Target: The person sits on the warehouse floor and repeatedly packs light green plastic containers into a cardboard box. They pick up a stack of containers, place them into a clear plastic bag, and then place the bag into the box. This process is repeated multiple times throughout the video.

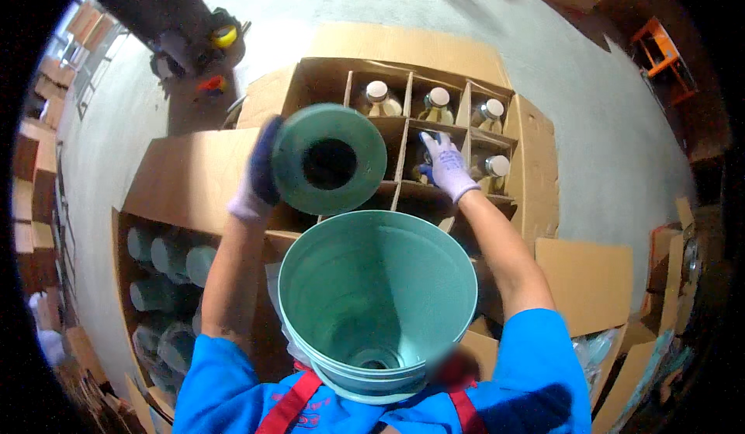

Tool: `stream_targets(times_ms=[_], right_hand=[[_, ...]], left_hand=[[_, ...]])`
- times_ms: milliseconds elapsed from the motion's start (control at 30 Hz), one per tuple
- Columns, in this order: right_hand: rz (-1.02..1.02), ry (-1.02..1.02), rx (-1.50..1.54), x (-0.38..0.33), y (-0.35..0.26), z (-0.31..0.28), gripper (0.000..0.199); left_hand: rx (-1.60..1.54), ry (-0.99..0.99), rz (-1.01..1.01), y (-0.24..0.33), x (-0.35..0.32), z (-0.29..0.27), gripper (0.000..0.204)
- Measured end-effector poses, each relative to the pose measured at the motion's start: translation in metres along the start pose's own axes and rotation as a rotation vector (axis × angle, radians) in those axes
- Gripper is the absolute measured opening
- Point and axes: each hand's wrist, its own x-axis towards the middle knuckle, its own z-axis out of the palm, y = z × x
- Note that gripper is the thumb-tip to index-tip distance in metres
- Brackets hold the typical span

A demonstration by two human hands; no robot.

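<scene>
My left hand (262,171), in a white and blue glove, is closed around the side of a green round piece (365,158) with a wide rim and a dark round hole in its middle. My right hand (448,166), gloved the same way, reaches into a compartment of the divided cardboard box (535,178). Its thumb and forefinger are apart; the contents of that compartment are mostly hidden. Bottles with white caps, among them one capped bottle (438,106), stand in neighbouring compartments. Between my forearms, close to my chest, is a large green bucket (334,279), its mouth facing up.
At left, an open carton (123,279) holds several cylindrical containers (167,257). A cardboard flap (586,282) extends at right, beside another carton with clear wrapping. Tape (224,36) lies at the far left near a dark post. An orange frame (658,53) stands far right.
</scene>
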Motion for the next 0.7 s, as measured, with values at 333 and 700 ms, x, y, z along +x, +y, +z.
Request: stream_targets(times_ms=[333, 700], right_hand=[[-0.510, 0.592, -0.117, -0.126, -0.126, -0.259, 0.061], [-0.487, 0.550, 1.139, -0.197, -0.144, -0.251, 0.058]], left_hand=[[-0.092, -0.301, -0.413, -0.039, -0.067, 0.092, 0.056], [0.017, -0.487, 0.524, 0.116, -0.149, 0.160, 0.069]])
